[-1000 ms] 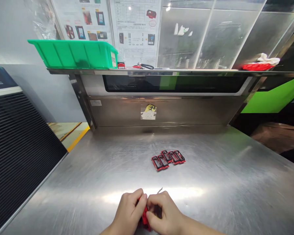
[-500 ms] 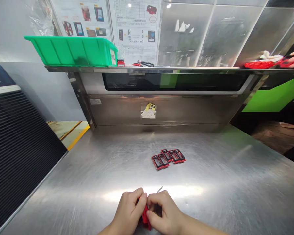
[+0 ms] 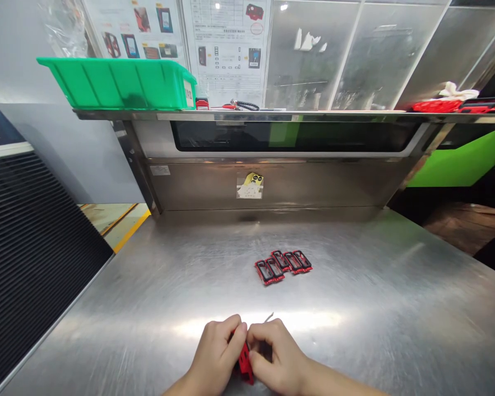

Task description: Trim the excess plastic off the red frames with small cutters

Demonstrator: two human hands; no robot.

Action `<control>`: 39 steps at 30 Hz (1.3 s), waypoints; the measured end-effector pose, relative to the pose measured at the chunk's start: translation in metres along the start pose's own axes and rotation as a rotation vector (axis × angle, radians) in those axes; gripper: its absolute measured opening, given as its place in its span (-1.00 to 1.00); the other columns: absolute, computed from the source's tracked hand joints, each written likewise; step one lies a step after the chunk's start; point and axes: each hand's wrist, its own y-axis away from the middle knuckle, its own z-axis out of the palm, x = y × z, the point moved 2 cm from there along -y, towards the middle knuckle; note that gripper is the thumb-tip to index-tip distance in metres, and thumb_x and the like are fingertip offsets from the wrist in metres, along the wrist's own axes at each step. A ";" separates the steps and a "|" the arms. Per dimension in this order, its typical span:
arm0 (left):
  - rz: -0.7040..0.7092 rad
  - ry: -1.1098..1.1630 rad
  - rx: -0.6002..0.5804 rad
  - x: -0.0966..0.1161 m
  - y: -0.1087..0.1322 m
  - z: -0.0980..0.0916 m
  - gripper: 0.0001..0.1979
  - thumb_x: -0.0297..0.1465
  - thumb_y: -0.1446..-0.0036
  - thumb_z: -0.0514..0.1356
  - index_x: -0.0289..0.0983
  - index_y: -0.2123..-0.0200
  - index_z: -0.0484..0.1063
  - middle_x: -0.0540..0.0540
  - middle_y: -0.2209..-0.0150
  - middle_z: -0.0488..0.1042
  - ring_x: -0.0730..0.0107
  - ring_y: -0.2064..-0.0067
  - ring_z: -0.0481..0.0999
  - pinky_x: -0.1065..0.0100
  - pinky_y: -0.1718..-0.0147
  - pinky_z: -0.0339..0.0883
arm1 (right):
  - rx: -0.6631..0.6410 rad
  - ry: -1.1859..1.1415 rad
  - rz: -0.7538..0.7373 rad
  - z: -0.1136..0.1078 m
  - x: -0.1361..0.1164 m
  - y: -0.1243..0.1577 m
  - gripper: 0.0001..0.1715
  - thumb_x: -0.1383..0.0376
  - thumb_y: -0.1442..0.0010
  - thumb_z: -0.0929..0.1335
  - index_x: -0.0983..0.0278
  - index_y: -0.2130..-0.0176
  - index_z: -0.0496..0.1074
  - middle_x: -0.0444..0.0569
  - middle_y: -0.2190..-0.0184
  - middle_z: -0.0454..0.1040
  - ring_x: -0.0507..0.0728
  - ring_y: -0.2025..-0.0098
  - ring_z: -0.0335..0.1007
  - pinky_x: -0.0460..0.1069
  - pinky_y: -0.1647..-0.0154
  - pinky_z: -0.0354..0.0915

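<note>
Close to the table's near edge, a small red plastic frame [image 3: 245,364] is tilted upright between my two hands, mostly covered by the fingers. My left hand [image 3: 215,352] is closed around its left side, thumb along the top. From the other side my right hand [image 3: 278,355] pinches the edge with thumb and curled index finger. A thin grey strip [image 3: 269,317] pokes out above the right knuckles; whether that hand grips it I cannot tell. Farther up the table lie several red-and-black rectangular frames [image 3: 284,267] in an uneven row.
The bare metal table [image 3: 148,286] reaches back to an upright panel. Above it runs a shelf [image 3: 334,117] with a green bin [image 3: 119,85] at left and red pieces [image 3: 437,105] at right. A black ribbed unit [image 3: 37,236] borders the left side.
Another person's hand at the far right of the shelf has gone from view, and a red-and-black frame shows there. My hands have barely shifted; slightly more of the red frame shows.
</note>
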 end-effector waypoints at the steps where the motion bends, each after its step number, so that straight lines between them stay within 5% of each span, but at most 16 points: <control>1: -0.006 0.002 0.003 0.000 0.000 0.000 -0.56 -0.11 -0.19 -0.15 -0.23 0.63 0.02 0.07 0.64 0.04 0.47 0.57 0.10 0.41 0.54 -0.08 | 0.006 -0.001 -0.015 -0.001 0.000 0.000 -0.91 0.35 0.16 0.18 0.30 0.64 0.12 -0.22 0.74 0.09 -0.08 0.70 -0.05 -0.17 0.69 -0.13; 10: -0.036 0.074 -0.005 0.001 -0.001 -0.002 -0.53 -0.03 -0.17 -0.16 -0.23 0.62 0.05 0.05 0.64 0.08 0.45 0.55 0.12 0.40 0.52 -0.05 | -0.069 -0.045 0.083 0.001 0.001 0.000 -0.78 0.24 0.00 0.27 0.31 0.56 0.20 -0.17 0.71 0.22 -0.04 0.68 0.10 -0.18 0.65 0.03; 17: -0.029 0.234 0.031 -0.002 0.000 -0.004 -0.47 0.04 -0.17 -0.16 -0.24 0.60 0.11 0.04 0.62 0.11 0.43 0.52 0.13 0.40 0.49 0.02 | -0.070 -0.035 -0.047 -0.005 -0.005 0.002 -0.52 0.09 -0.31 0.15 0.34 0.50 0.25 -0.15 0.68 0.22 -0.04 0.64 0.12 -0.19 0.60 0.06; 22: -0.001 0.314 0.093 0.001 0.003 -0.008 -0.43 0.06 -0.18 -0.16 -0.26 0.62 0.18 0.04 0.65 0.12 0.44 0.56 0.13 0.40 0.53 0.03 | -0.095 0.017 -0.194 -0.003 -0.002 0.004 -0.39 -0.12 -0.21 0.25 0.37 0.33 0.48 -0.15 0.71 0.25 -0.04 0.69 0.10 -0.18 0.66 0.03; 25: 0.024 0.329 0.095 0.002 0.005 -0.009 -0.42 0.05 -0.19 -0.17 -0.26 0.62 0.19 0.06 0.66 0.07 0.46 0.58 0.10 0.40 0.55 0.00 | -0.173 0.042 -0.262 0.001 0.002 0.004 -0.30 -0.20 -0.19 0.23 0.34 0.43 0.50 -0.13 0.73 0.26 -0.02 0.68 0.17 -0.18 0.64 0.06; 31: 0.052 0.350 0.085 -0.001 0.003 -0.007 -0.42 0.04 -0.20 -0.16 -0.27 0.63 0.20 0.06 0.67 0.07 0.47 0.59 0.08 0.40 0.56 -0.02 | -0.248 0.032 -0.315 0.003 0.004 0.002 -0.32 -0.15 -0.26 0.19 0.33 0.42 0.50 -0.17 0.73 0.17 -0.04 0.68 0.13 -0.17 0.63 0.02; 35: -0.002 0.364 0.056 -0.002 0.002 -0.007 -0.39 0.07 -0.18 -0.18 -0.27 0.62 0.21 0.06 0.66 0.07 0.47 0.58 0.08 0.41 0.56 -0.02 | -0.264 0.023 -0.260 0.003 0.001 0.002 -0.31 -0.15 -0.24 0.20 0.32 0.57 0.39 -0.19 0.73 0.08 -0.05 0.69 0.02 -0.17 0.64 -0.03; 39: -0.036 0.414 -0.016 0.003 0.004 -0.006 -0.39 0.13 -0.15 -0.25 -0.27 0.37 0.27 0.13 0.68 0.04 0.47 0.60 0.03 0.44 0.58 -0.05 | -0.201 -0.106 -0.095 0.002 -0.003 0.002 -0.32 -0.17 -0.14 0.29 0.35 0.62 0.33 -0.20 0.74 0.06 -0.08 0.69 -0.05 -0.18 0.69 -0.09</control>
